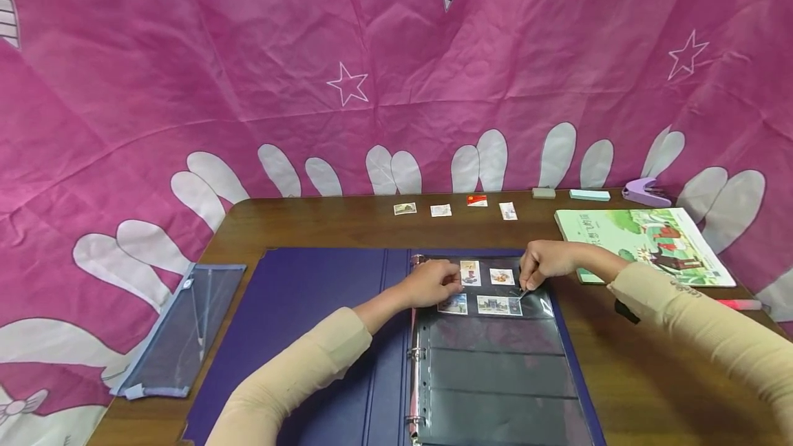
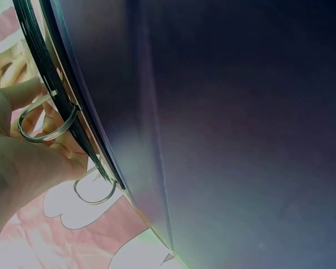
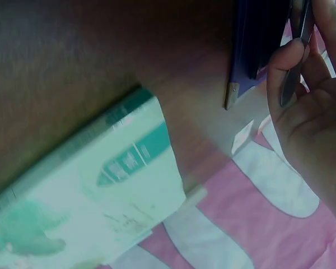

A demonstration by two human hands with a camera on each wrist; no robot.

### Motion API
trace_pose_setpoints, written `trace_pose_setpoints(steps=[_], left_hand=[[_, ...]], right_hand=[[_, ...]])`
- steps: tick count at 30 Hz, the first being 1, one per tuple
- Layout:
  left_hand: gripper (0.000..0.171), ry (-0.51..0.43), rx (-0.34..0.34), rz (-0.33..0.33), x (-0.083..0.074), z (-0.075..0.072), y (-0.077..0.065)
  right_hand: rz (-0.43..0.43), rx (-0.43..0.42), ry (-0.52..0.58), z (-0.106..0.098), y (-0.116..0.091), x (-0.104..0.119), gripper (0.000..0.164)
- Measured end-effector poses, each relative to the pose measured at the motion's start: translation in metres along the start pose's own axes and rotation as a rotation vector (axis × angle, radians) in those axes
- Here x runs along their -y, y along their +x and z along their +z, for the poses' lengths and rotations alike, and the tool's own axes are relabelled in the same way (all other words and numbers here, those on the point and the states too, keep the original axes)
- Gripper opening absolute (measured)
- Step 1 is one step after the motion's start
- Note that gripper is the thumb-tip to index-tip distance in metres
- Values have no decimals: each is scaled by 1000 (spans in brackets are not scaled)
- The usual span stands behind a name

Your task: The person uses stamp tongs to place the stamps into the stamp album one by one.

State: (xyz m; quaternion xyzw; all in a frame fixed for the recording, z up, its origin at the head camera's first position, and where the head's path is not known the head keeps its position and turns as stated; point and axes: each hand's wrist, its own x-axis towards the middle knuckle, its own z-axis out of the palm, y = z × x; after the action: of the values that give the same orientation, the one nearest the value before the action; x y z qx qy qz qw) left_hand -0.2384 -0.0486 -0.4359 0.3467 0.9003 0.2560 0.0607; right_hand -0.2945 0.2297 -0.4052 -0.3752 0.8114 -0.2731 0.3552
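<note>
My right hand (image 1: 546, 263) pinches dark metal tweezers (image 3: 294, 73) between thumb and fingers. Their tip meets the right end of a wide stamp (image 1: 495, 305) in the second row of a black stock page. At the page's upper left, my left hand (image 1: 434, 283) rests with bent fingers, its fingertips beside an upright stamp (image 1: 470, 272) and over part of a blue-toned stamp (image 1: 454, 304). Another stamp (image 1: 502, 277) sits in the top row. The page belongs to an open blue ring binder (image 1: 322, 315); its metal rings (image 2: 47, 131) show by the left hand in the left wrist view.
Several loose stamps (image 1: 441, 210) lie along the table's back edge. Beyond my right hand are green books (image 1: 601, 229), an eraser-like block (image 1: 543, 193), a pale blue box (image 1: 590, 195) and a purple stapler (image 1: 646, 191). A mesh zip pouch (image 1: 180, 336) lies left of the binder.
</note>
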Motion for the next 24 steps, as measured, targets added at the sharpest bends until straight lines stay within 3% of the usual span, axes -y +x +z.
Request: trace_pose_setpoints(steps=[7,11,18,24], left_hand=[[11,39,17,-22,1,3,-1],[11,78,8,-24,1,4,-1],[10,110,9,-18,-2,4,-2],[11,121,26,-34,-2,4,-2]], right_hand=[[47,59,-31,-8,-1,6,16],[88,32,-29,-11,-5,4,18],[149,-100,-5,-16,-20,-5,22],[135,-316,-30,-28,-28,-9,27]])
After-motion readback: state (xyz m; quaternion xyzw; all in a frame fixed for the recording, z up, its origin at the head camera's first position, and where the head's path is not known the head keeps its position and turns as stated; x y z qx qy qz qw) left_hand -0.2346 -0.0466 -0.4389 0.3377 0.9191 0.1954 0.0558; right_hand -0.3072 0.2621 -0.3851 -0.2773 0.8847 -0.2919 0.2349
